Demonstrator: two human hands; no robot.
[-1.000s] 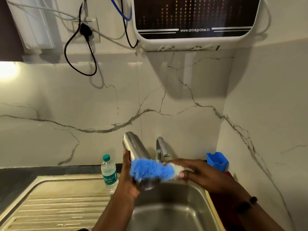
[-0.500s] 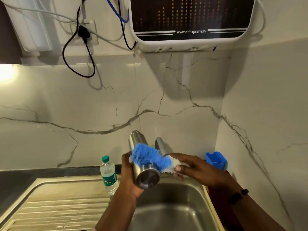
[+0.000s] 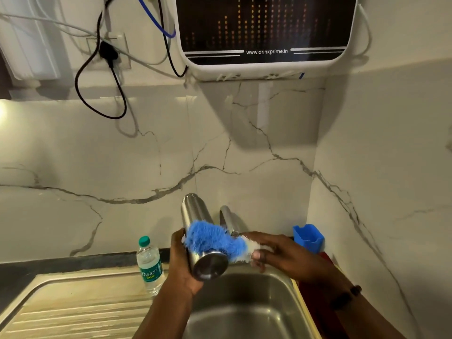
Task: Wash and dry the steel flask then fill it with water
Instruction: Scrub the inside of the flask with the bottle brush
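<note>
The steel flask is held tilted over the sink basin, its flat base towards me and its neck pointing up and away. My left hand grips the flask's lower body from the left. A fluffy blue and white scrubber lies across the flask's side just above the base. My right hand holds the scrubber's white end from the right. Behind the flask stands the steel tap; no water is visible.
A small Bisleri plastic bottle with a green cap stands on the sink's ribbed drainboard to the left. A blue holder sits in the right corner. A water purifier hangs on the marble wall above, with cables to its left.
The scrubber moved up the flask and then back down towards the base. The flask tilted more upright, and the view shifted slightly.
</note>
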